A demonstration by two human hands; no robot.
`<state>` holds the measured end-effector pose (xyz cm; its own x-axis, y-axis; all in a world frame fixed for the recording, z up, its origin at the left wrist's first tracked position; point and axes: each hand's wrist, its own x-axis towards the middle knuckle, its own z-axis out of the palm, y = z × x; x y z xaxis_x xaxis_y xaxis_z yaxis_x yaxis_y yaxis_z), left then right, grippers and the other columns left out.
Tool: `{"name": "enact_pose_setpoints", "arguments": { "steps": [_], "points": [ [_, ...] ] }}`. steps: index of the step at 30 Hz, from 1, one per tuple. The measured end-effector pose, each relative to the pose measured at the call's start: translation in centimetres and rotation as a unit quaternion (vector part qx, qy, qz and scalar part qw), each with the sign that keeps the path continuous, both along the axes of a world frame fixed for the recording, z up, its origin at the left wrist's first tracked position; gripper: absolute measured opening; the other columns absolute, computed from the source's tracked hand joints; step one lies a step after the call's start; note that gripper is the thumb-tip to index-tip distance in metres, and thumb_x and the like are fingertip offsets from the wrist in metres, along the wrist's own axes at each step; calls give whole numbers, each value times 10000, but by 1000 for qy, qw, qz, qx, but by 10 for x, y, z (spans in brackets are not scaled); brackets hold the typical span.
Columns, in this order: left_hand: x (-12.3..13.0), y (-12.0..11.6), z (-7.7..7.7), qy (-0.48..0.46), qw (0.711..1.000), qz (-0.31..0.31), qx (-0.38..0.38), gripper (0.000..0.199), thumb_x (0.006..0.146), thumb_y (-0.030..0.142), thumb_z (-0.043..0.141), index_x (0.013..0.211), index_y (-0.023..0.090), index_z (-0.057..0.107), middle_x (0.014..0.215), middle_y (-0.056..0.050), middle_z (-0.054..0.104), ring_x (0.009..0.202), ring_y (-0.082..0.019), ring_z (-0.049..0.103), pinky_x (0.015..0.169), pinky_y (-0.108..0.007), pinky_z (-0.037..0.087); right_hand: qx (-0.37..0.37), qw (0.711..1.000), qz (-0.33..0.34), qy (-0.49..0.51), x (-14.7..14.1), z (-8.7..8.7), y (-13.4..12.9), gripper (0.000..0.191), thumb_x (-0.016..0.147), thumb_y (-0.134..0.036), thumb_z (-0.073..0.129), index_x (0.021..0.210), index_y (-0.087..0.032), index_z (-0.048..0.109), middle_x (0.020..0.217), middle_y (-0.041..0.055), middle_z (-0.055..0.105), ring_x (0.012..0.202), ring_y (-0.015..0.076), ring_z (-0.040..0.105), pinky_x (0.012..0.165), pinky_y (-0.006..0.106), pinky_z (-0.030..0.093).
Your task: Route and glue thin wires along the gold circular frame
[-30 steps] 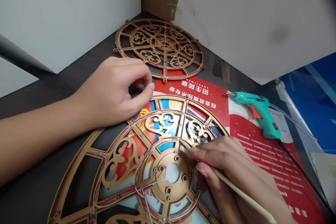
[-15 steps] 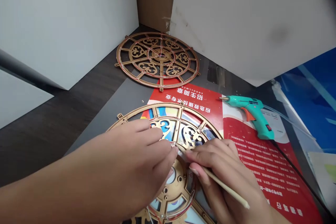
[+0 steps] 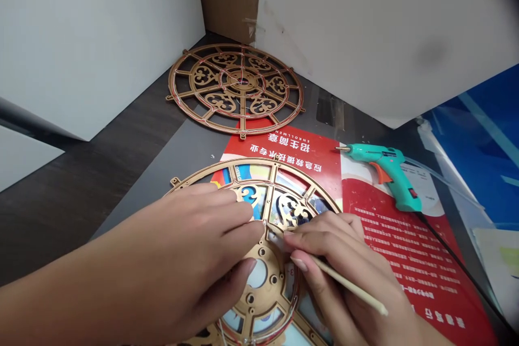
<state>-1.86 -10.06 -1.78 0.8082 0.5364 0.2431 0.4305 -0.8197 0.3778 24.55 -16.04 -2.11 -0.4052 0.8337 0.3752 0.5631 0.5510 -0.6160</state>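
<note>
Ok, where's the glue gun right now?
On the right side of the head view: the glue gun lies on the red-and-white printed sheet, beyond the right hand.

1 head-worn camera faces forward, angled down; it sits near the left hand [image 3: 203,243] and right hand [image 3: 348,257].

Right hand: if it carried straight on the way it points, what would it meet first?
Probably the left hand, just beyond the tip of the stick in the right hand. The near wheel lies beneath both, so with depth unclear it might be touched first.
</note>
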Motion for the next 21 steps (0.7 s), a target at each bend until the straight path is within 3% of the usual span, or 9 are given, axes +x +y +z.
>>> {"name": "enact_pose_setpoints", "arguments": {
  "steps": [4, 9, 14, 21],
  "points": [
    [0, 6, 2, -4, 998, -44, 40, 201, 1100, 224, 532, 1009, 221, 711, 771, 5, 633, 688, -193, 567, 628, -408, 436, -4, 1000, 3, -2, -1, 5, 2, 262, 1037, -19, 674, 1215, -205, 723, 1037, -16, 879, 903, 149, 794, 796, 371, 565],
    [-2, 12, 0, 10, 998, -56, 41, 162, 1063, 213, 567, 990, 226, 711, 766, 3, 598, 672, -198, 525, 595, -421, 378, -13, 1000, -8, -17, 0, 8, 0, 245, 1068, -48, 661, 1219, -227, 732, 1035, 11, 897, 927, 196, 834, 834, 401, 598],
    [-7, 14, -6, 7, 999, -43, 9, 163, 1086, 258, 553, 999, 258, 691, 814, -2, 607, 731, -209, 526, 652, -421, 373, 1, 1000, -14, -28, 0, 6, -3, 185, 1088, -91, 665, 1193, -223, 740, 1063, 28, 911, 970, 216, 859, 856, 414, 606],
    [-11, 18, -6, -21, 998, -21, -47, 216, 1109, 310, 584, 1244, 348, 748, 915, 22, 714, 805, -196, 623, 764, -409, 479, -21, 1000, -10, -4, 0, 7, 3, 255, 1047, -30, 659, 1183, -229, 744, 1006, 17, 899, 909, 198, 843, 806, 401, 618]
  ]
}}
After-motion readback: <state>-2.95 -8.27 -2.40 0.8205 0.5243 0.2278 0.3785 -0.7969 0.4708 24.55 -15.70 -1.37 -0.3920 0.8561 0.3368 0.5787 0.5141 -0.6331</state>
